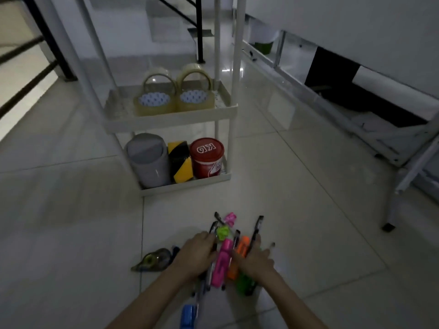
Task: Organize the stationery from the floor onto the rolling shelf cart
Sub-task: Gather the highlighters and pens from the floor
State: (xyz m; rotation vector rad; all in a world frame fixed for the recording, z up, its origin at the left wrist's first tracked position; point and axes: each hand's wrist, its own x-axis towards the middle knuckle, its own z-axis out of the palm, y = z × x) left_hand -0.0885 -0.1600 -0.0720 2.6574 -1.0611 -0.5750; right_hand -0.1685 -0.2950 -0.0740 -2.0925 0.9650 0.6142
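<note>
A pile of stationery lies on the tiled floor in front of the white shelf cart (228,112). It holds a pink highlighter (222,263), an orange highlighter (240,254), a green highlighter (242,284), several black pens (256,227), a green clip (223,232) and a pink clip (230,218). My left hand (197,254) closes in from the left, its fingers curled over the pens at the pile's edge. From the right, my right hand (254,260) lies over the pile with fingers fairly straight. A correction tape dispenser (154,260) and a blue item (187,315) lie apart.
The cart's middle tier carries two stacks of clear tape rolls (174,96). Its bottom tier holds a grey roll (149,160), yellow-black tape (181,162) and a red tub (207,157). A white metal frame (401,176) stands at the right, dark railings (28,74) at the left.
</note>
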